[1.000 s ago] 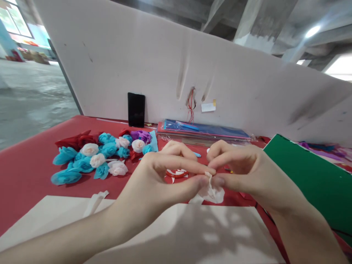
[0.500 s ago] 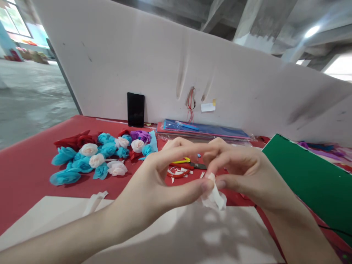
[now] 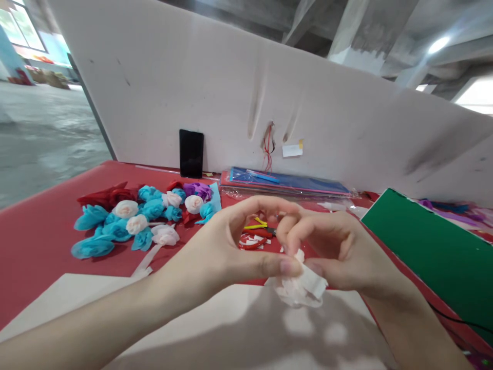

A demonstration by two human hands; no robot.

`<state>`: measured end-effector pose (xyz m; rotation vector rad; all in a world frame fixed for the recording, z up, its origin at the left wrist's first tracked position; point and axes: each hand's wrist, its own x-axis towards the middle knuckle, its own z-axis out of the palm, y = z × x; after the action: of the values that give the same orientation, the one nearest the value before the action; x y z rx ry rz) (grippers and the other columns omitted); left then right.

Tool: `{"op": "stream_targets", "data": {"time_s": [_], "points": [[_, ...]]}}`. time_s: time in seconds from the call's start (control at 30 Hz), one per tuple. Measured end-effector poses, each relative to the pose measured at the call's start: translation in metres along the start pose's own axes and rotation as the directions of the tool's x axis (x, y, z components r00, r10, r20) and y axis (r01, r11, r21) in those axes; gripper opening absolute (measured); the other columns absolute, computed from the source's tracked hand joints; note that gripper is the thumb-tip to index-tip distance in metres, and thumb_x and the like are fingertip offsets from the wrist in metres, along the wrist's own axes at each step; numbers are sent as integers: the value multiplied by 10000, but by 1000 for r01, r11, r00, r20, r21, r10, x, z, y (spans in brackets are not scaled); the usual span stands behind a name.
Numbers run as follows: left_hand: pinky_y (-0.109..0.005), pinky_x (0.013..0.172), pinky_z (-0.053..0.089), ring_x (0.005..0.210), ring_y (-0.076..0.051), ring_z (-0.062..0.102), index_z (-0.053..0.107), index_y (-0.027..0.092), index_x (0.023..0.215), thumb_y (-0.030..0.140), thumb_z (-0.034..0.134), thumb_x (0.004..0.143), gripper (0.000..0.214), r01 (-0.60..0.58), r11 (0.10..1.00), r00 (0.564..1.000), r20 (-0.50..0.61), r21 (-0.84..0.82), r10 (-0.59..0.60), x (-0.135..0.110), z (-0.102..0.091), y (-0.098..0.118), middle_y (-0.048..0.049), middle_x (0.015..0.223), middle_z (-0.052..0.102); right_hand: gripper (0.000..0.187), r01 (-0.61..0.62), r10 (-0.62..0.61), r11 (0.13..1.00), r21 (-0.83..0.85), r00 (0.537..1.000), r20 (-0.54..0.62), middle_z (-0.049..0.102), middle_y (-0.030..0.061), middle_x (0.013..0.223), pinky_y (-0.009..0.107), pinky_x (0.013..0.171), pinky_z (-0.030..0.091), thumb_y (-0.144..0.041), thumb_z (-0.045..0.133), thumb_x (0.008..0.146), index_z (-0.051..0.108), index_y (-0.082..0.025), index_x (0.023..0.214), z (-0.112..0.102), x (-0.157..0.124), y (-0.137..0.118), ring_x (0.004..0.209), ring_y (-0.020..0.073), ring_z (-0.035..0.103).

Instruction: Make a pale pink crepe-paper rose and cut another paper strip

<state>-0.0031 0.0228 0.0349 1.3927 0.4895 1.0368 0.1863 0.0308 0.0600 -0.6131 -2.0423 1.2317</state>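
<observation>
Between my two hands is a white crepe-paper flower [image 3: 299, 290], its ruffled petals hanging downward and its upper end pinched at the fingertips. My left hand [image 3: 254, 252] grips it with the thumb in front; the index finger arches over the top. From the other side my right hand [image 3: 335, 246] pinches the same flower between thumb and bent fingers. A flat pale strip lies across the petals near the right thumb. Below the hands a white board [image 3: 246, 329] lies on the red table [image 3: 38, 231], with their shadow on it.
Blue, white, red and purple paper flowers [image 3: 142, 216] lie in a heap at the left. Behind my hands are red-handled scissors [image 3: 256, 239] and yellow-handled pliers [image 3: 256, 223] among white scraps. A green board [image 3: 431, 257] lies at right; a black phone [image 3: 191, 153] leans on the partition [image 3: 215, 77].
The flower has turned and shows more of its ruffled petals, slightly lower than before. Both hands keep their pinch, fingers shifted a little. The pale strip at left lies closer to the paper flowers.
</observation>
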Motion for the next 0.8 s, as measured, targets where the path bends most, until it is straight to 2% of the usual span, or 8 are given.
{"op": "stream_targets", "data": {"time_s": [0.2, 0.33, 0.4, 0.47, 0.53, 0.6, 0.7, 0.8], "points": [[-163, 794, 529, 1008, -133, 619, 656, 303, 970, 114, 750, 723, 326, -16, 999, 999, -47, 44, 18, 2, 0, 2, 63, 1016, 663, 114, -45, 55, 995, 93, 994, -100, 567, -32, 691, 226, 570, 442, -116, 691, 730, 680, -229, 728, 7, 0, 1, 658, 104, 507], [-154, 677, 522, 812, -98, 639, 654, 298, 921, 252, 743, 759, 191, -7, 997, 993, -115, 72, 15, 2, 0, 3, 71, 884, 654, 211, -34, 56, 994, 107, 977, -207, 556, -41, 693, 206, 545, 436, -33, 626, 693, 683, -236, 694, 12, 3, -2, 642, 91, 505], [-151, 621, 485, 719, -82, 609, 655, 276, 861, 313, 683, 813, 67, -38, 985, 984, -164, 168, 66, 1, 1, 6, 71, 804, 641, 213, -29, 47, 997, 64, 955, -292, 562, -46, 688, 213, 562, 431, -30, 600, 672, 674, -230, 667, 15, 3, -4, 634, 88, 506], [-172, 649, 451, 732, -89, 581, 657, 254, 789, 336, 622, 852, 109, -105, 928, 967, -181, 357, 179, 0, 2, 10, 64, 769, 622, 175, -40, 41, 999, 11, 929, -367, 571, -46, 697, 226, 574, 429, -63, 604, 671, 667, -226, 662, 18, 2, -8, 639, 93, 513], [-213, 699, 423, 766, -111, 562, 649, 241, 745, 358, 622, 837, 152, -164, 841, 948, -152, 516, 279, -2, 4, 15, 60, 768, 611, 134, -61, 19, 995, -83, 901, -434, 587, -42, 708, 244, 607, 438, -98, 620, 680, 663, -224, 667, 21, 1, -10, 670, 106, 533], [-258, 757, 401, 766, -130, 552, 637, 227, 724, 348, 668, 781, 138, -195, 775, 932, -132, 601, 337, -4, 6, 17, 57, 761, 608, 121, -64, -44, 978, -200, 870, -492, 609, -40, 708, 259, 659, 450, -103, 630, 682, 655, -220, 667, 25, 1, -12, 709, 118, 552], [-298, 832, 379, 734, -135, 548, 623, 208, 694, 256, 699, 729, 96, -207, 702, 906, -136, 682, 400, -5, 9, 19, 54, 724, 618, 147, -31, -176, 930, -366, 837, -518, 636, -43, 697, 260, 691, 452, -69, 623, 683, 637, -214, 664, 30, 2, -11, 740, 120, 555], [-311, 862, 371, 718, -132, 549, 630, 204, 668, 208, 670, 745, 87, -207, 642, 888, -133, 738, 439, -3, 11, 19, 52, 693, 631, 178, 4, -273, 879, -477, 823, -498, 638, -40, 696, 247, 660, 449, -29, 616, 685, 626, -207, 682, 34, 2, -9, 750, 118, 541]]}}
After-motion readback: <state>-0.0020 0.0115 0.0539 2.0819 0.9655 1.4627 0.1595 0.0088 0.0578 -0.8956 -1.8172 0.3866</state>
